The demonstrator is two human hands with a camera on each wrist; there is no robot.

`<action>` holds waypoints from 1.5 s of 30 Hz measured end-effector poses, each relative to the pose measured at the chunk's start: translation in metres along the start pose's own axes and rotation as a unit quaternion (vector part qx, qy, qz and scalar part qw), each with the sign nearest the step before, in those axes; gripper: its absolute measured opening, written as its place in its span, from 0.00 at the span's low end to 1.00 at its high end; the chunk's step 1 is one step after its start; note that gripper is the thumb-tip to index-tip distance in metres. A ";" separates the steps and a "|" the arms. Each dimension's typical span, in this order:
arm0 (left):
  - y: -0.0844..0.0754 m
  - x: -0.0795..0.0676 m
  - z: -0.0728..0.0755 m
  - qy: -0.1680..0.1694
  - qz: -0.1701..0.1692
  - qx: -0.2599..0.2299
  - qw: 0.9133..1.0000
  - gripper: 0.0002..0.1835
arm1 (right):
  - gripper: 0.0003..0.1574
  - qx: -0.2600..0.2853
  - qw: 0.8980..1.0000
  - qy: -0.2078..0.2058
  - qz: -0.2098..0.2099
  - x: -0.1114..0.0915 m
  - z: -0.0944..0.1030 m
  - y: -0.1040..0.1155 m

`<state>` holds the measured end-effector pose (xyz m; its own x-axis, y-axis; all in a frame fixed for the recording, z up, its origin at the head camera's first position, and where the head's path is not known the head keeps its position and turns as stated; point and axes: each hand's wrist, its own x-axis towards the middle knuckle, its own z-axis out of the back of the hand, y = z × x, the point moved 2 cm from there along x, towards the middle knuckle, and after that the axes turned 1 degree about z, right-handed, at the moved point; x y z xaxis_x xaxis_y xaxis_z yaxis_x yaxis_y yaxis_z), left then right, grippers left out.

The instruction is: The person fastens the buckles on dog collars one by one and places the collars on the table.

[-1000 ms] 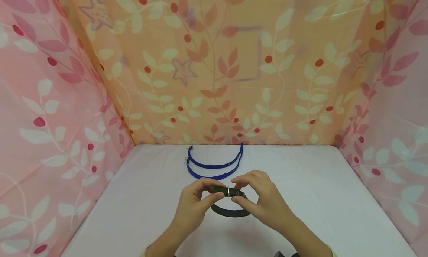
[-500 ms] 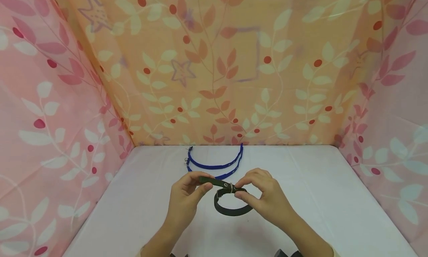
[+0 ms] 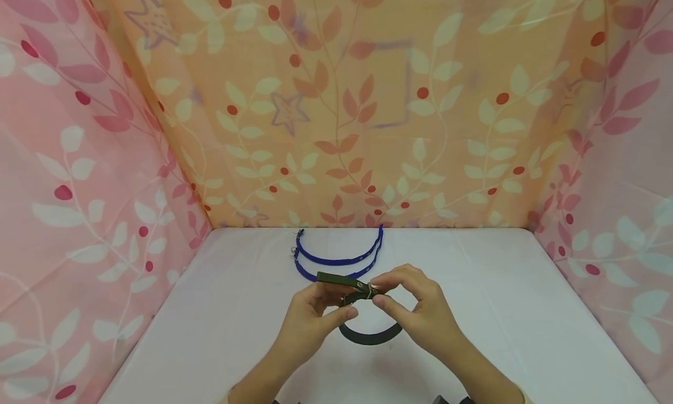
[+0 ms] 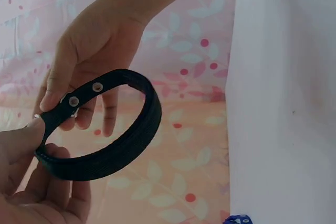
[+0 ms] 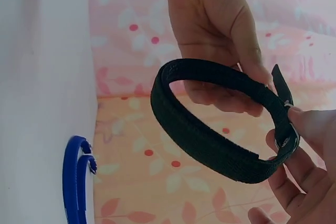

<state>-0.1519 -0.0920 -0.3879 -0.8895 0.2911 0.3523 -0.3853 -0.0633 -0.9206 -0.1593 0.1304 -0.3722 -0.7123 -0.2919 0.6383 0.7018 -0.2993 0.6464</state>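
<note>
Both hands hold a dark green collar (image 3: 370,338) above the table, closed into a loop with metal eyelets and a metal buckle. My left hand (image 3: 310,316) grips it at the left of the buckle area, its thumb in front and fingers behind. The strap's free end (image 3: 333,278) sticks out over the left fingers. My right hand (image 3: 420,296) pinches the collar at the metal keeper between thumb and index finger. In the right wrist view the collar's loop (image 5: 205,153) hangs between the two hands, with the strap tip (image 5: 281,83) pointing away.
Two blue collars (image 3: 336,262) lie curved side by side at the back of the white table (image 3: 236,310). Floral cloth (image 3: 336,100) walls in the back and both sides.
My left hand first drew the strap end out to the left, then moved back right to grip lower near the buckle. The strap end now points free. My right hand stays nearly in place.
</note>
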 end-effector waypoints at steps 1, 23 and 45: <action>0.000 0.000 -0.001 -0.001 -0.010 -0.001 1.000 0.14 | 0.19 0.002 1.000 0.002 0.003 0.000 0.000 0.000; 0.000 -0.004 -0.008 0.036 -0.082 0.035 0.995 0.12 | 0.21 -0.032 0.994 0.012 0.108 0.001 0.000 0.002; 0.000 -0.006 -0.010 0.022 -0.009 0.023 0.999 0.18 | 0.27 -0.047 0.990 -0.018 0.134 0.001 -0.005 0.004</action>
<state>-0.1438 -0.0838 -0.3921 -0.8716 0.3333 0.3594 -0.4119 -0.1006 -0.9057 -0.1576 0.1247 -0.3707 -0.4987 -0.3399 0.7973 0.8611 -0.2991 0.4111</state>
